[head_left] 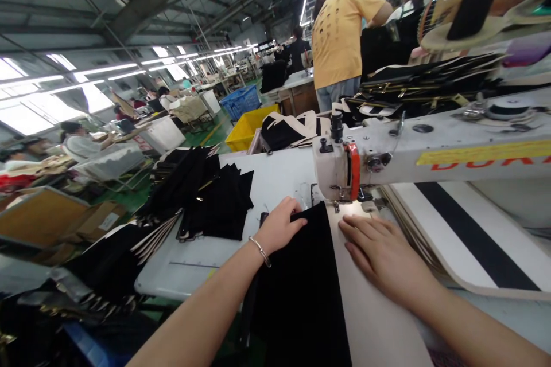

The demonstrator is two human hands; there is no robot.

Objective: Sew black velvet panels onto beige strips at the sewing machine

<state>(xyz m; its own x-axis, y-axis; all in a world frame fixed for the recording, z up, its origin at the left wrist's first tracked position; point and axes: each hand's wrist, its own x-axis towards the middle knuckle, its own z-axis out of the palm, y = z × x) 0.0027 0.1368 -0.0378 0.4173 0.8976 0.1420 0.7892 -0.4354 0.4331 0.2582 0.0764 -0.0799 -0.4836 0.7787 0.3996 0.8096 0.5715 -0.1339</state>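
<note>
My left hand [282, 225] is closed on the upper left edge of a black fabric panel [307, 287], thumb on top and fingers curled over the edge. The panel hangs down toward me over the front of the table. Beside it lies a pale, cream-coloured piece [365, 321], partly under the black panel. My right hand [381, 252] rests flat on this pale piece, fingers stretched toward the needle area. Just beyond both hands is the head of a sewing machine [333, 169], its presser foot [337, 206] close to the top edge of the pieces.
Black fabric pieces [219, 200] are piled on the table's left side. White panels with a black stripe [473, 235] are stacked under the machine arm at right. A yellow crate [249, 129] stands behind the table. A person in a yellow shirt [340, 34] stands further back.
</note>
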